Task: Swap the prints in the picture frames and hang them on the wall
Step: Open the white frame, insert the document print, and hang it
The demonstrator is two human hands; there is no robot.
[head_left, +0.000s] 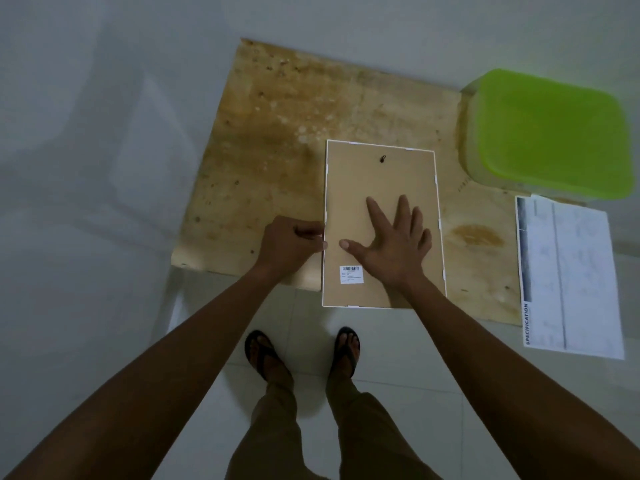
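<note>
I am looking down at a stained plywood board (pixel 277 150) filling the middle of the view, with a green-lidded tub (pixel 550 133) sitting at the upper right. The picture frame (pixel 374 188) is lying face down at the board's near edge, centre of the view, and a printed sheet (pixel 581 271) is lying to its right. My right hand (pixel 394 244) is pressing flat on the backing, fingers spread. My left hand (pixel 291 244) is pinching the frame's left edge, just up-left of a barcode label (pixel 351 274).
</note>
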